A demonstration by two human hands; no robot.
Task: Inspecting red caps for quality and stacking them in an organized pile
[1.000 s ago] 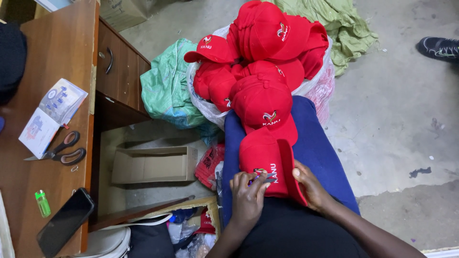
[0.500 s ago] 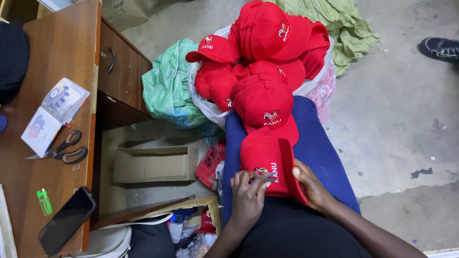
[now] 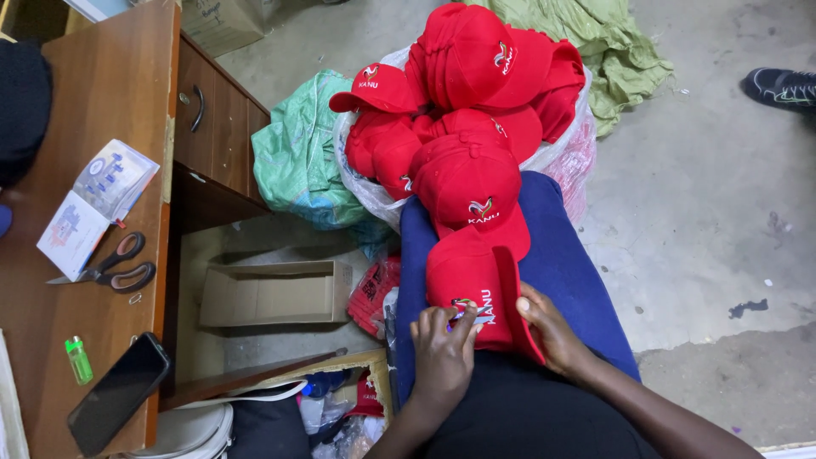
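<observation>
Fingers (image 3: 463,319) of the left hand (image 3: 442,357) are pinched together over the embroidered front panel of the nearest red cap (image 3: 472,289), closed on what looks like a small slim tool or thread end, too small to tell which; the right hand (image 3: 552,336) lies with its fingers curled round the cap's right edge near the brim, gripping it to keep the cloth steady. That cap rests on the person's lap, on the near end of a blue cloth (image 3: 569,280) that runs away toward the far side. Good work here, as I judge it, asks for the right hand to keep the panel taut and flat while the left works in short, careful motions just at the emblem, so the stitching is not snagged. A second cap (image 3: 467,183) lies just beyond it on the same blue cloth, and farther off a clear bag (image 3: 561,157) is heaped with more red caps (image 3: 476,59). To the left stands the wooden counter (image 3: 127,76), carrying scissors (image 3: 115,268), a small booklet (image 3: 93,204), a green lighter (image 3: 78,359) and a dark phone (image 3: 119,393); an open cardboard box (image 3: 272,293) sits on the floor between.
</observation>
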